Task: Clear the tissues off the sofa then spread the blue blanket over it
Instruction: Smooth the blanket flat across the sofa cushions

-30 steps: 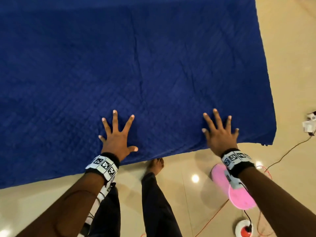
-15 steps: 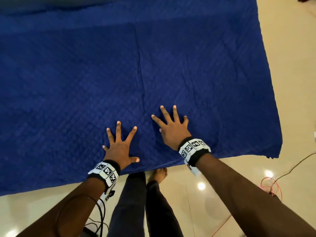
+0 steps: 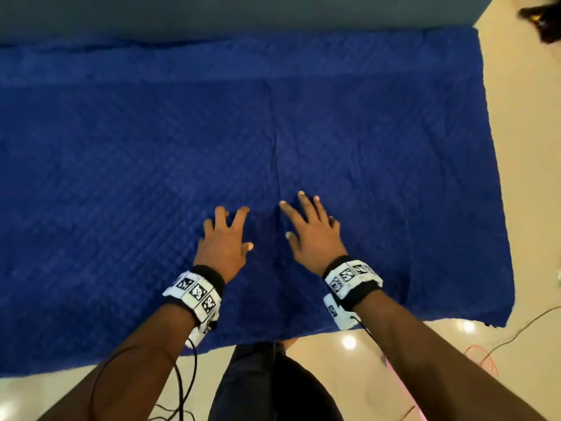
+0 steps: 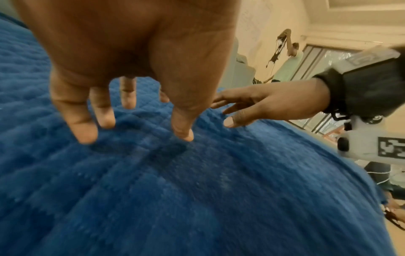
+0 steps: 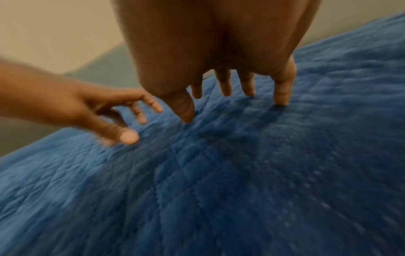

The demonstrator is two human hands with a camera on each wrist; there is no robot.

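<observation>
The blue quilted blanket [image 3: 121, 177] lies spread flat over the sofa and fills most of the head view; a crease runs down its middle. My left hand [image 3: 226, 235] hovers palm down over the blanket near the crease, fingers spread and straight. My right hand [image 3: 309, 229] is close beside it on the right, fingers spread, their tips touching the fabric. In the left wrist view my left hand [image 4: 131, 110] hangs just over the blanket [image 4: 197, 190]. In the right wrist view my right hand [image 5: 230, 97] touches the blanket [image 5: 241, 173]. No tissues are in view.
A grey strip of sofa back [image 3: 243, 16] shows above the blanket. Glossy beige floor [image 3: 531, 177] lies to the right, with thin cables [image 3: 516, 332] near the blanket's front right corner. My legs [image 3: 267, 384] stand at the front edge.
My right hand slid left across the blanket from the right part to beside the left hand. Both hands moved farther in from the front edge, toward the middle crease.
</observation>
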